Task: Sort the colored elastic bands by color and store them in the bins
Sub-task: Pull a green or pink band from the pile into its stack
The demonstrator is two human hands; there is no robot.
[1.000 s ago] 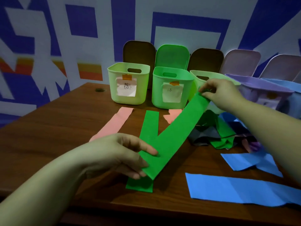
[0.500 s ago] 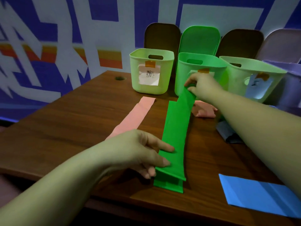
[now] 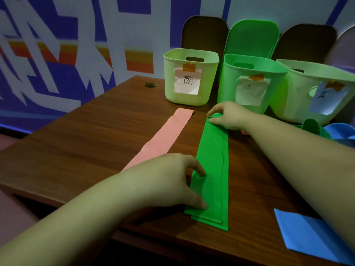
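Note:
Two green bands (image 3: pixel 213 160) lie stacked lengthwise on the wooden table (image 3: pixel 86 143), running from the front edge toward the bins. My left hand (image 3: pixel 165 181) presses the near end of the top band flat with its index fingertip and thumb. My right hand (image 3: pixel 228 116) pinches the slightly bunched far end, just in front of the green bin (image 3: pixel 230 83). A pink band (image 3: pixel 167 135) lies flat to the left of the green ones. A blue band (image 3: pixel 311 237) sits at the front right.
A pale bin (image 3: pixel 171 83) with a paper label stands left of the green bin, and another pale bin (image 3: pixel 295 104) stands to its right. Lids lean on the wall behind them. More green (image 3: pixel 311 125) and blue (image 3: pixel 340 131) bands are heaped at the right edge.
Both hands swung the held green band leftward and lowered it onto the green band lying on the table. My left hand went from pinching its end to pressing it flat.

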